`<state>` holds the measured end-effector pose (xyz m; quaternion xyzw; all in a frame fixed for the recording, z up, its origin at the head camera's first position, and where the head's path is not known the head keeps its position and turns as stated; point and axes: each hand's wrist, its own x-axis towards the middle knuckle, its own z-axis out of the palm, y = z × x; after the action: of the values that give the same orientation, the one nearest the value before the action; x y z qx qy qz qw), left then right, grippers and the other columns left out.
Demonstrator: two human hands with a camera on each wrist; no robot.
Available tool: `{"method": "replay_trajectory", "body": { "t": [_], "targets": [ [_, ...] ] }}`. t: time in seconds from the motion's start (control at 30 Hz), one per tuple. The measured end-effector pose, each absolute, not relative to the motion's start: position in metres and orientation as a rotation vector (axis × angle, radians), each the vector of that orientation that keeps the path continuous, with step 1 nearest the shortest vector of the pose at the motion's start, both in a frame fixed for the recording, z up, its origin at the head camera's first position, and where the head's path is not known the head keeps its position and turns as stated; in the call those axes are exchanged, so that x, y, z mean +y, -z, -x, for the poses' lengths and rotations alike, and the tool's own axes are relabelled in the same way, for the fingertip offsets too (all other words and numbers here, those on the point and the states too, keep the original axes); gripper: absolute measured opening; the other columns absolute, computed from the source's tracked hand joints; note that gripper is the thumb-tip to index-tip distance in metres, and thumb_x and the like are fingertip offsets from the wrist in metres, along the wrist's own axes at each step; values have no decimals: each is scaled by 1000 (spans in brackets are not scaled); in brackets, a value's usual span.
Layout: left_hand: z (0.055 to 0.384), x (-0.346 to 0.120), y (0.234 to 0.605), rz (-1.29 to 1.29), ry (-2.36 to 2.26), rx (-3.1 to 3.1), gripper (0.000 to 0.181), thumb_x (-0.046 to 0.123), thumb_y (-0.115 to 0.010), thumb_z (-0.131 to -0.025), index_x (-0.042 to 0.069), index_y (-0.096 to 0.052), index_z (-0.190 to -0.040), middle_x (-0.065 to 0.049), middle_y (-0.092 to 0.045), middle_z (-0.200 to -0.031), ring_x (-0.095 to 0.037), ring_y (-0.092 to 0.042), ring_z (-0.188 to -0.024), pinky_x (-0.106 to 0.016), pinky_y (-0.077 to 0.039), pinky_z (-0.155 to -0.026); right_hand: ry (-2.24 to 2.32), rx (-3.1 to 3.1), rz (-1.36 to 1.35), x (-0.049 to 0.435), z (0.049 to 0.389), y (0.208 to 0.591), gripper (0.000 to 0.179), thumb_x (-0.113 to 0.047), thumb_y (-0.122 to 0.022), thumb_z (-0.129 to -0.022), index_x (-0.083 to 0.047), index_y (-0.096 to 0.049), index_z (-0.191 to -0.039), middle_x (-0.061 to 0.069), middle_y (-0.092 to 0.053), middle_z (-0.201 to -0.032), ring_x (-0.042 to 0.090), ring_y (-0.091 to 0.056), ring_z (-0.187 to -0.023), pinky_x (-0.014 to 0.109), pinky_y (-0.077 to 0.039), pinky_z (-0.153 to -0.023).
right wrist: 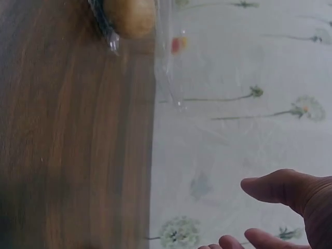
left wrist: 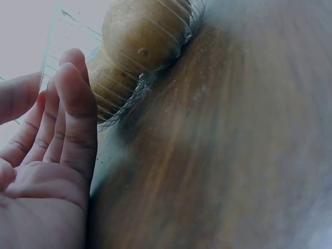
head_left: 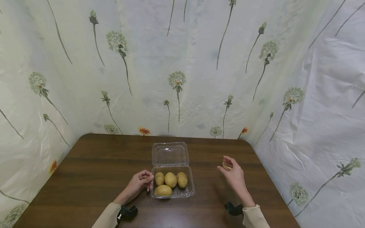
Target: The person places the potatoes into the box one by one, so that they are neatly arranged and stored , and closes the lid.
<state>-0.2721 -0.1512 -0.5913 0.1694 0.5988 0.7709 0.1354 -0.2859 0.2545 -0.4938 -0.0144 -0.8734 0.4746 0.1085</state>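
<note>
A clear plastic clamshell container (head_left: 188,190) sits on the table with its lid (head_left: 170,154) folded back, away from me. Several yellow-brown potatoes lie in its base, among them one potato (head_left: 163,190) at the front left. At the container's left rim, my left hand (head_left: 138,182) pinches the edge between thumb and fingers; the left wrist view shows potatoes (left wrist: 148,33) through the ribbed wall. My right hand (head_left: 234,175) is raised to the right of the container, apart from it. Its thumb and fingers are spread and loosely bent, with nothing seen between them in the right wrist view.
The dark wooden table (head_left: 114,158) extends on both sides of the container. Behind it and along both sides hangs a pale curtain (head_left: 199,95) printed with dandelions. A black band with a camera (head_left: 128,212) is on the left wrist, another camera (head_left: 233,209) on the right.
</note>
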Motion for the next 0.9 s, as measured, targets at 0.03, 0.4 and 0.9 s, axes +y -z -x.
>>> {"method": "replay_trajectory", "body": {
  "t": [0.03, 0.4, 0.9],
  "targets": [
    [272, -151, 591, -487, -2234, 1733, 8, 10, -52, -100, 3, -52, -102, 2, -62, -79, -9, -61, -65, -22, -50, -56, -1396, -2566, 46, 257, 287, 494, 53, -15, -75, -85, -3, -51, -131, 20, -58, -129, 34, -57, -120, 41, -49, -98],
    [271, -151, 590, -481, -2230, 1741, 11, 11, -52, -99, 0, -51, -103, 1, -62, -79, -9, -60, -65, -22, -50, -56, -1376, -2576, 112, 278, 299, 496, 53, -14, -69, -88, -2, -48, -135, 22, -54, -134, 36, -52, -125, 45, -46, -102],
    [271, -151, 589, -492, -2231, 1742, 16, 10, -53, -99, -5, -49, -103, -1, -61, -80, -10, -61, -65, -22, -50, -56, -1247, -2661, 206, 298, 307, 515, 55, -19, -67, -90, -1, -46, -137, 24, -52, -137, 39, -51, -125, 51, -42, -102]
  ]
}}
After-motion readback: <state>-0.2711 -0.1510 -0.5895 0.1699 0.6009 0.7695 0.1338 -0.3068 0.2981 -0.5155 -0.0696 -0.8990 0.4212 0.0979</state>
